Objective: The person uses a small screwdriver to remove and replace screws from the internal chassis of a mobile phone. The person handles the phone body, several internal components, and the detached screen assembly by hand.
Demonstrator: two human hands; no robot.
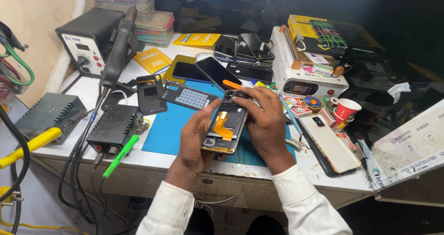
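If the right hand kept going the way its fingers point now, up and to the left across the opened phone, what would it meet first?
Probably the orange tool just past the fingertips of the right hand, above the opened phone; beyond that lies the dark phone on the bench. Depth is unclear, so the hand might pass above them.

Opened phone (225, 126): glossy black interior, orange flex ribbon, probably plastic film. Work mat (171, 126): matt blue, smooth. Table (83, 89): white, worn, scuffed edge. White back cover (330, 142): smooth satin plastic. Paper cup (347, 109): red, matt. Sleeves (307, 202): white cloth.
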